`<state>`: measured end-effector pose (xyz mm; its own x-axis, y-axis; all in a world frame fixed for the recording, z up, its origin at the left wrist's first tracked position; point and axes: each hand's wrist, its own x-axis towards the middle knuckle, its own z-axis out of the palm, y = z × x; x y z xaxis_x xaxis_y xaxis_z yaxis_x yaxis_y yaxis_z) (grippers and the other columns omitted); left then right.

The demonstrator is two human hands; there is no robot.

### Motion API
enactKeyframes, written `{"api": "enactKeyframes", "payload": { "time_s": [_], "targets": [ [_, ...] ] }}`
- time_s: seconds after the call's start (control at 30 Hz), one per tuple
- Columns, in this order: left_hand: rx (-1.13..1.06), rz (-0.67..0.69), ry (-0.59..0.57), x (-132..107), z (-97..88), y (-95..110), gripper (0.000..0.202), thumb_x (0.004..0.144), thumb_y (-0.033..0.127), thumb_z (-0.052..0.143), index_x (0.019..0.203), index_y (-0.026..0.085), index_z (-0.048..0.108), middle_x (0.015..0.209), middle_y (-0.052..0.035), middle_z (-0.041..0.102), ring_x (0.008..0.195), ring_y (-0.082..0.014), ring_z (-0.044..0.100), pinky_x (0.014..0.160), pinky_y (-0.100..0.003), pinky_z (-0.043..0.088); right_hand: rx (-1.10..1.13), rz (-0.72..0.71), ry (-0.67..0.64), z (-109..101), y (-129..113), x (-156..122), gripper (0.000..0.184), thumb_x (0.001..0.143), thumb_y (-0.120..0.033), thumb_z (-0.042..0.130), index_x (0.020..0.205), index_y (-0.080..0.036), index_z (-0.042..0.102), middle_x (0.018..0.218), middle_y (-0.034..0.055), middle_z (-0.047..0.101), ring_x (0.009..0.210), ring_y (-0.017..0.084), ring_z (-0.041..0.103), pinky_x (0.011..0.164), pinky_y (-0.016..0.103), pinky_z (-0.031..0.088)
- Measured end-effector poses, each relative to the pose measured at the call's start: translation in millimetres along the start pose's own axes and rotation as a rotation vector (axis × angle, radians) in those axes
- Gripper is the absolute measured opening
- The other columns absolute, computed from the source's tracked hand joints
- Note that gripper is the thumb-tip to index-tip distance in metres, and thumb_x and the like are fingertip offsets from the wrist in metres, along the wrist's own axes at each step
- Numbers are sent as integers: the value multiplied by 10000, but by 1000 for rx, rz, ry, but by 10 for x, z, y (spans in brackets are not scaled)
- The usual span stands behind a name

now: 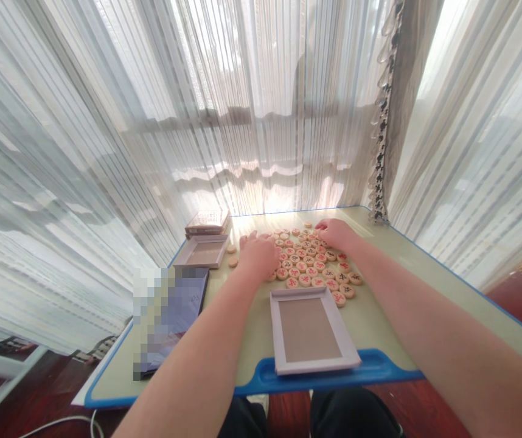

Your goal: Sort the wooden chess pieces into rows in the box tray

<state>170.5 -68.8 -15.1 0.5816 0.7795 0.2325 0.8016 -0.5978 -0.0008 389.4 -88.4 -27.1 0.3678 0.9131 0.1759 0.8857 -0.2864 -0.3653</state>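
Many round wooden Chinese chess pieces, marked with red or black characters, lie in a flat cluster on the table. My left hand is at the left edge of the cluster, palm down, with its fingers apart. It touches or nearly touches the pieces there. At the far right of the cluster is my right hand. Its fingers are curled together with the tips low at the pieces; what lies between them is hidden. One blank-looking piece sits just beyond its fingertips.
A shallow open box stands at the front edge, above the table's blue grooved rim. On the left are another shallow box, stacked boxes, a tablet and two loose pieces. Sheer curtains hang behind.
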Motion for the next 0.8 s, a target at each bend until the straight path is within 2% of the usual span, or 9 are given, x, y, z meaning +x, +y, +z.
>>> {"api": "enactKeyframes", "payload": {
  "time_s": [0.13, 0.23, 0.37, 0.5, 0.57, 0.7, 0.8],
  "targets": [
    [-13, 77, 80, -22, -59, 30, 270, 832, 252, 420, 960, 221, 655, 1085, -63, 639, 1116, -258, 475, 956, -426, 324, -1, -13, -17, -91, -85, -76, 318, 742, -231, 523, 1014, -168, 675, 1038, 72, 680, 918, 202, 601, 736, 248, 429],
    [-47, 142, 53, -41, -99, 24, 246, 812, 258, 432, 857, 217, 671, 935, -49, 668, 953, -217, 553, 853, -351, 399, -81, -102, -41, -217, -187, -202, 280, 745, -289, 535, 958, -194, 690, 1005, 71, 677, 884, 203, 601, 717, 263, 430],
    [-109, 40, -34, -58, -145, -45, 249, 807, 286, 417, 785, 187, 644, 777, -46, 656, 711, -171, 576, 626, -269, 423, -291, -121, -15, -351, -316, -373, 274, 762, -288, 500, 942, -213, 692, 1042, 101, 655, 915, 240, 592, 715, 318, 434],
    [-111, -18, -66, -68, -183, -139, 251, 804, 304, 418, 767, 186, 637, 767, -49, 663, 711, -179, 585, 583, -255, 410, -294, -106, -134, -377, -408, -450, 270, 753, -290, 510, 944, -226, 690, 977, 86, 680, 843, 224, 613, 667, 303, 440],
    [-107, -25, -82, -74, -187, -179, 254, 802, 291, 412, 772, 186, 640, 782, -52, 672, 721, -179, 591, 593, -253, 414, -267, -145, -186, -369, -443, -471, 258, 745, -300, 526, 925, -226, 695, 938, 76, 690, 820, 217, 617, 646, 289, 434],
    [-125, -36, -105, -101, -170, -221, 257, 789, 253, 409, 832, 198, 656, 841, -48, 689, 750, -173, 602, 620, -250, 427, -151, -356, -286, -329, -505, -525, 258, 738, -285, 538, 932, -225, 697, 888, 42, 697, 770, 183, 616, 612, 256, 423],
    [-138, -6, -139, -129, -152, -210, 231, 749, 239, 465, 836, 217, 677, 885, -37, 695, 782, -175, 606, 648, -252, 442, -113, -461, -271, -260, -548, -559, 259, 755, -294, 527, 942, -235, 696, 879, 25, 692, 755, 172, 608, 628, 255, 426]
  ]
}}
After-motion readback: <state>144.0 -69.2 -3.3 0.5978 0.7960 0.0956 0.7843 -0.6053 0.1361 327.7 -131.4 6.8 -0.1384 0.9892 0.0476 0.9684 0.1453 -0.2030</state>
